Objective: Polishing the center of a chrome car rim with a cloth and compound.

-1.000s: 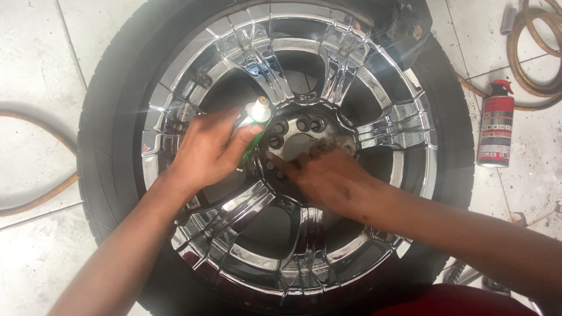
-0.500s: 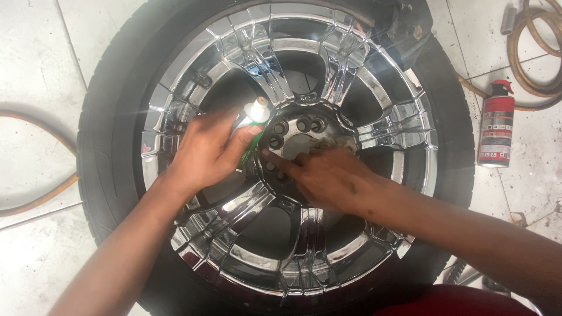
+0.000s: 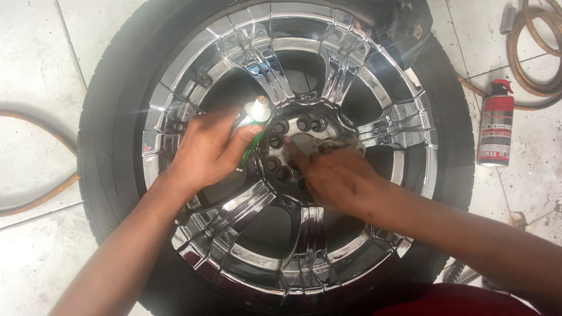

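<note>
A black tyre (image 3: 111,146) with a chrome multi-spoke rim (image 3: 398,111) lies flat on the tiled floor. My left hand (image 3: 205,152) rests over the rim's left side, gripping a small green tube with a white nozzle (image 3: 253,120) that points up toward the hub. My right hand (image 3: 333,175) presses a crumpled cloth (image 3: 333,143) on the hub centre (image 3: 293,140), next to the ring of bolt holes. The cloth is mostly hidden under my fingers.
A red and black spray can (image 3: 495,126) stands on the floor to the right of the tyre. Coiled brown hose (image 3: 538,52) lies at the top right. Another hose (image 3: 41,193) curves along the left. Red fabric (image 3: 456,301) shows at the bottom edge.
My right hand has shifted slightly on the hub with the cloth, a small rubbing motion. My left hand and the tube stay nearly still.
</note>
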